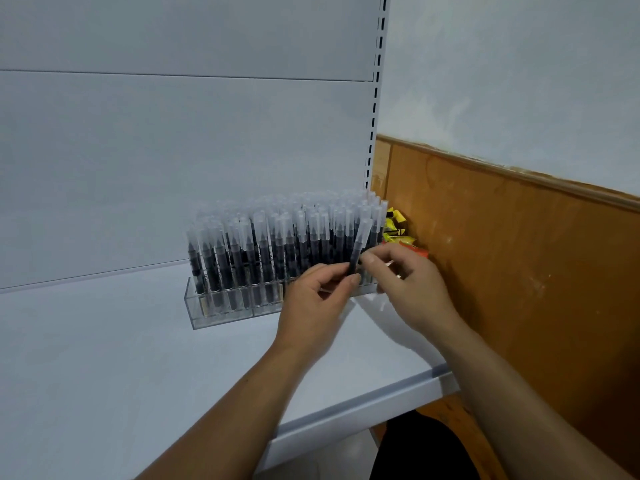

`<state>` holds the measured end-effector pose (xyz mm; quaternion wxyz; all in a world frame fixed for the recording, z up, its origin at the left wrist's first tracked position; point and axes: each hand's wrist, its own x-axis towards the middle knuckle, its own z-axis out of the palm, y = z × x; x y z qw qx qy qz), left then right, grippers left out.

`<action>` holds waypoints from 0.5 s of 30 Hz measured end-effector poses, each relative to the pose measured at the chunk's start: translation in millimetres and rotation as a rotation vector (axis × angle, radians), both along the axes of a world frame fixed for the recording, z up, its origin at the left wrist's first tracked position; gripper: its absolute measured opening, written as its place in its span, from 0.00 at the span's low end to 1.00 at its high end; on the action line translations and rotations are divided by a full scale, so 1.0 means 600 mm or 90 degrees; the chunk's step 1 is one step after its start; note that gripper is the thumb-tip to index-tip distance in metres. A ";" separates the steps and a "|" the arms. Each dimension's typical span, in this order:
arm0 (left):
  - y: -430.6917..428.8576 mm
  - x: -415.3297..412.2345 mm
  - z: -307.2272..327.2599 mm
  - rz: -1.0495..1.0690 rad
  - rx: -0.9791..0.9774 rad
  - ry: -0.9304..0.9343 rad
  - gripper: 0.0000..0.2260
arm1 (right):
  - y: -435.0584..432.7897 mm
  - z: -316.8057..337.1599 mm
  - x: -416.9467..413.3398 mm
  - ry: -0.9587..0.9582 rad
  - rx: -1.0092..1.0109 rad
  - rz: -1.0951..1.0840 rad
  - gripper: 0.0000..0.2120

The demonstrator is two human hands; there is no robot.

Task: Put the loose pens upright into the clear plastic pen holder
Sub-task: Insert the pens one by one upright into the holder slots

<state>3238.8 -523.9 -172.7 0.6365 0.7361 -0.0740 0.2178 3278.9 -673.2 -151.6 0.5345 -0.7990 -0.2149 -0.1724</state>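
One pen point(358, 247), pinched by my left hand point(311, 303) and right hand point(405, 285), should drop vertically into the holder point(221, 310) behind them.

White shelf point(104, 358) carries the clear pen holder point(221, 306); yellow packets point(394, 226) seemingly lie behind it.

- The white metal shelf point(104, 358) lies open left of and in front of the clear plastic pen holder point(221, 306).
- Black pens with frosted caps point(263, 244) pack the holder (caps nearly touching).
- The brown wooden wall panel point(519, 254) closes the right side; yellow and red wrappers point(398, 230) sit between it and the holder.
- The left hand point(311, 306) and right hand point(412, 285), pinching a single black pen point(358, 244), block the holder's front right end.
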 end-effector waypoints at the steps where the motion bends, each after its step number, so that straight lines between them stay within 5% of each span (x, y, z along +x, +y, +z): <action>1: 0.000 -0.001 -0.001 0.001 0.023 -0.012 0.08 | 0.004 -0.001 -0.006 -0.006 -0.010 0.024 0.04; 8: -0.003 -0.008 0.003 0.069 0.178 -0.068 0.10 | 0.012 0.004 -0.007 -0.004 0.031 0.026 0.02; 15: 0.011 -0.015 -0.003 0.230 0.499 -0.130 0.15 | -0.017 0.050 0.024 -0.021 0.120 -0.088 0.02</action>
